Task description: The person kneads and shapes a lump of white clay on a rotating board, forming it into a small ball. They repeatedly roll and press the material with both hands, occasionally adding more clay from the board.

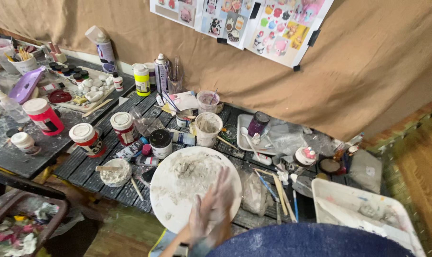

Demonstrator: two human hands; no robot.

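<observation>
pressed hands (211,209) over round board (178,204); jars (125,127) behind.

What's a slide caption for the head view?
Clay-dusted hands pressed together over a round white board amid paint jars.

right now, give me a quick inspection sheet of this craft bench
surface: dark slatted table, paint-smeared and crowded
job's things: round white board smeared with grey-white clay; both hands are over its near edge
clutter: red paint jars with white lids, black jar, clay-crusted cup, small bowl of white paste, spray cans, brushes, white tray, white tub
grippers: left hand and right hand pressed together, clay-coated and blurred; whether they hold anything cannot be told
cables: nothing seen
surroundings: brown paper backdrop with picture sheets taped up; wooden floor at right
</observation>
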